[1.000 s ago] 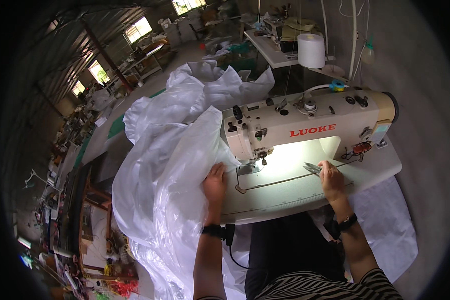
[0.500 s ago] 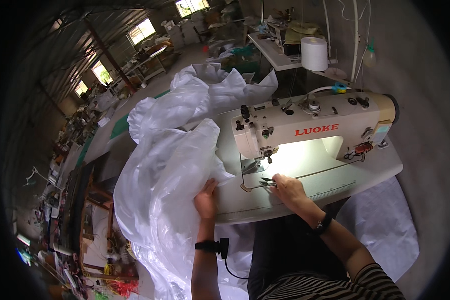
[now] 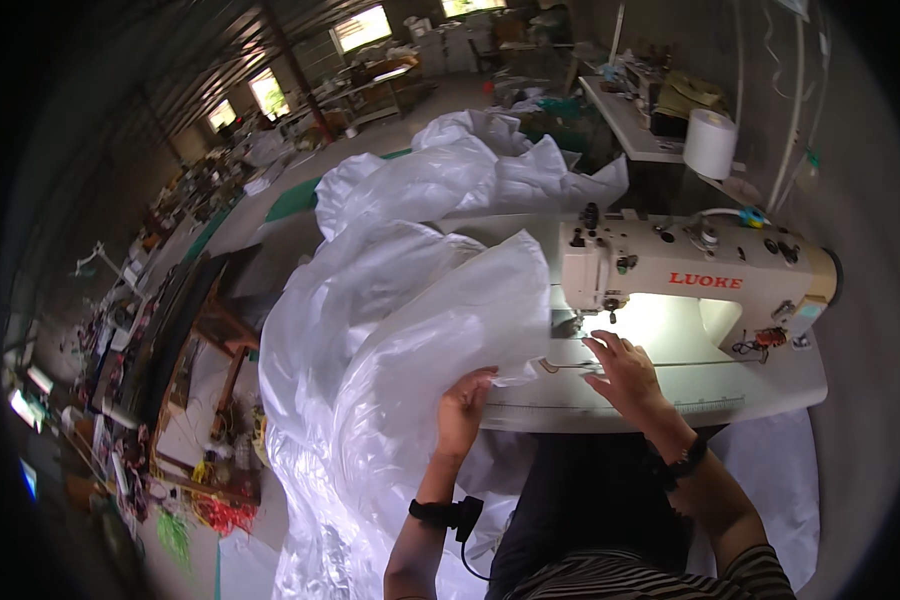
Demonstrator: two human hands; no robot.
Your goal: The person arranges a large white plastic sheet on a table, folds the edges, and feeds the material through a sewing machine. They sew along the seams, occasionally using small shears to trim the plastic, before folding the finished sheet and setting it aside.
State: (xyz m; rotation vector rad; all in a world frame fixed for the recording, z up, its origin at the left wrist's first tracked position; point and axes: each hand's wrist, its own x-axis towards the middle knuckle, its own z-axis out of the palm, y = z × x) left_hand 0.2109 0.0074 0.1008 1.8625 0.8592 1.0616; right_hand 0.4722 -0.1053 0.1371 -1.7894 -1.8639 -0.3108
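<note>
A large, shiny white plastic sheet [image 3: 400, 340] is heaped over the left part of the sewing machine table and hangs down in front. Its near corner is pinched in my left hand [image 3: 462, 408], whose fingers are curled closed. My right hand [image 3: 628, 382] hovers over the table just in front of the needle area, fingers spread and apart, with nothing visible in it. Beneath its fingertips lie the thread snips [image 3: 576, 366], small and partly blurred. The white sewing machine [image 3: 660, 262] stands behind that hand, its lamp lighting the bed. The sheet's edge is left of the presser foot [image 3: 578, 322].
A white thread cone [image 3: 710, 143] stands at the back right beside another table [image 3: 630, 125]. On the left are a wooden frame [image 3: 220, 320] and tangled red strands [image 3: 228, 515]. More white sheeting [image 3: 770, 490] hangs below the table at the right.
My right hand has let go of the snips and opened. My left hand has taken the sheet's corner and brought it nearer the needle. The view has swung left.
</note>
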